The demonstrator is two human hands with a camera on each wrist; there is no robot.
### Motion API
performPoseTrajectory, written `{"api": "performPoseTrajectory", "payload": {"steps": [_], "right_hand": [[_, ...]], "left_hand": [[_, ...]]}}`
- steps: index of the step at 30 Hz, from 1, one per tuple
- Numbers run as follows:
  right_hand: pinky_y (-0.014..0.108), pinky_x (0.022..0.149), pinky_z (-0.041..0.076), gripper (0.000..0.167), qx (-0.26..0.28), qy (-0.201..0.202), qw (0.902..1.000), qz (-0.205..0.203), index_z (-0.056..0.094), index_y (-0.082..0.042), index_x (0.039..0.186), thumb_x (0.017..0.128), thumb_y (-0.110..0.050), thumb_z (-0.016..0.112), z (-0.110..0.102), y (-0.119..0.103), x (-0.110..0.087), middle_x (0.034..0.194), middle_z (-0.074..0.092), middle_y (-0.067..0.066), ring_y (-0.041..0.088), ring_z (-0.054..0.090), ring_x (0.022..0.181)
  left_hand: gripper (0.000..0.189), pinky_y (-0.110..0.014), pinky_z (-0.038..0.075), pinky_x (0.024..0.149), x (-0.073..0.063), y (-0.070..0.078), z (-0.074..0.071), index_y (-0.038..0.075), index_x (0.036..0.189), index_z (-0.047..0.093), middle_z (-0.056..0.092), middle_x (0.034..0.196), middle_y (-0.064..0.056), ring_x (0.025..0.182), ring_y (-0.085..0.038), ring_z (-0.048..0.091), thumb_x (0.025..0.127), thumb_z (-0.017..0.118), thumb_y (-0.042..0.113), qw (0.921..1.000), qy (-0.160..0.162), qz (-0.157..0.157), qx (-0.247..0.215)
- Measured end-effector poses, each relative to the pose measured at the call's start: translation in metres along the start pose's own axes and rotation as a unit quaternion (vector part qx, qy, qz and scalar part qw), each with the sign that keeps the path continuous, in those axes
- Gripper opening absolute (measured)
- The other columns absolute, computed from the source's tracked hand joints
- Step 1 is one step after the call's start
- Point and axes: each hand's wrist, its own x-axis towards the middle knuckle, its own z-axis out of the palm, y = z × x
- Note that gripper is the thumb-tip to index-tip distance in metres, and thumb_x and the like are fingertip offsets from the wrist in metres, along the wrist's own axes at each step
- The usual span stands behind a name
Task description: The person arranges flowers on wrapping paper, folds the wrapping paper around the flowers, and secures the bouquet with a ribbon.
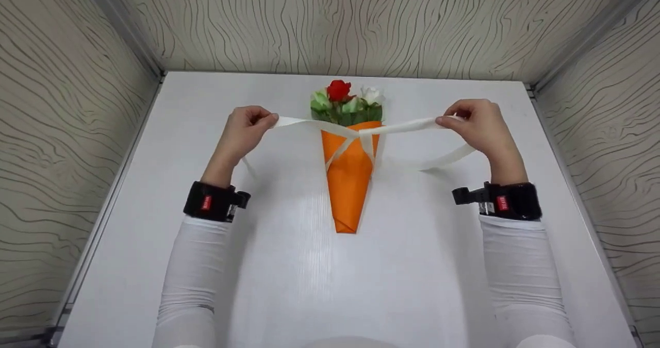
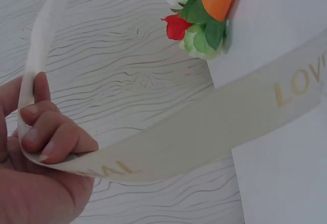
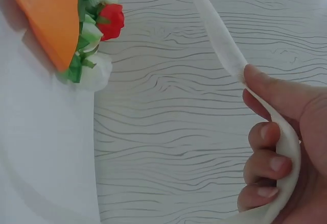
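Note:
A bouquet in an orange wrapper (image 1: 349,183) lies on the table, with a red rose (image 1: 339,90), a white rose (image 1: 371,95) and green leaves at its top. Cream ribbon (image 1: 399,127) crosses the front of the wrapper near its upper edge, where it meets in a knot or crossing. To the left of the bouquet my left hand (image 1: 247,131) pinches one ribbon length; gold letters show on its loose tail in the left wrist view. On the other side my right hand (image 1: 477,123) pinches the opposite length, its tail (image 3: 288,168) running through the curled fingers.
The white table (image 1: 289,286) has patterned panels behind it and on both sides (image 1: 330,23). A loose ribbon tail (image 1: 448,160) hangs below the right hand. Black straps with small cameras (image 1: 214,201) circle both wrists.

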Motion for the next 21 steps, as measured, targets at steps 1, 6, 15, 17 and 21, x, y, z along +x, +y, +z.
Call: {"api": "performPoseTrajectory", "payload": {"steps": [1, 6, 15, 17, 21], "right_hand": [[0.028, 0.059, 0.036, 0.021, -0.005, 0.001, 1.0, 0.005, 0.074, -0.001, 0.094, 0.09, -0.021, 0.072, -0.001, 0.004, -0.002, 0.076, 0.061, 0.008, 0.019, 0.047, 0.07], [0.031, 0.059, 0.036, 0.025, -0.003, -0.016, 0.999, 0.041, 0.073, 0.0, 0.095, 0.091, -0.025, 0.073, 0.006, 0.028, -0.012, 0.079, 0.06, 0.009, 0.021, 0.047, 0.072], [0.035, 0.064, 0.039, 0.033, 0.025, -0.047, 0.9929, 0.106, 0.07, 0.002, 0.1, 0.093, -0.03, 0.07, 0.029, 0.087, -0.036, 0.086, 0.059, 0.011, 0.023, 0.047, 0.078], [0.034, 0.064, 0.039, 0.034, 0.025, -0.055, 0.9911, 0.119, 0.07, 0.003, 0.1, 0.093, -0.031, 0.069, 0.033, 0.099, -0.041, 0.085, 0.059, 0.011, 0.024, 0.047, 0.078], [0.035, 0.066, 0.039, 0.036, 0.021, -0.071, 0.9868, 0.144, 0.069, 0.004, 0.102, 0.094, -0.031, 0.068, 0.039, 0.117, -0.049, 0.087, 0.058, 0.011, 0.025, 0.047, 0.079]], "left_hand": [[0.026, -0.03, 0.038, 0.064, 0.0, -0.004, -0.003, 0.002, 0.099, 0.07, 0.055, 0.081, -0.006, 0.073, -0.018, 0.046, 0.097, 0.062, 0.026, 1.0, 0.003, -0.002, 0.008], [0.028, -0.03, 0.038, 0.063, 0.0, -0.03, -0.014, 0.001, 0.101, 0.07, 0.055, 0.081, -0.007, 0.072, -0.019, 0.046, 0.097, 0.062, 0.028, 0.999, 0.006, -0.021, 0.039], [0.031, -0.033, 0.039, 0.065, -0.011, -0.087, -0.036, -0.003, 0.101, 0.068, 0.056, 0.082, -0.008, 0.074, -0.021, 0.047, 0.099, 0.059, 0.027, 0.9935, 0.021, -0.087, 0.07], [0.032, -0.033, 0.04, 0.066, -0.015, -0.1, -0.04, -0.003, 0.102, 0.067, 0.055, 0.083, -0.009, 0.075, -0.022, 0.047, 0.099, 0.058, 0.027, 0.9909, 0.028, -0.106, 0.078], [0.033, -0.034, 0.04, 0.067, -0.023, -0.125, -0.049, -0.005, 0.103, 0.065, 0.058, 0.086, -0.012, 0.077, -0.023, 0.048, 0.1, 0.055, 0.026, 0.9847, 0.041, -0.136, 0.102]]}}
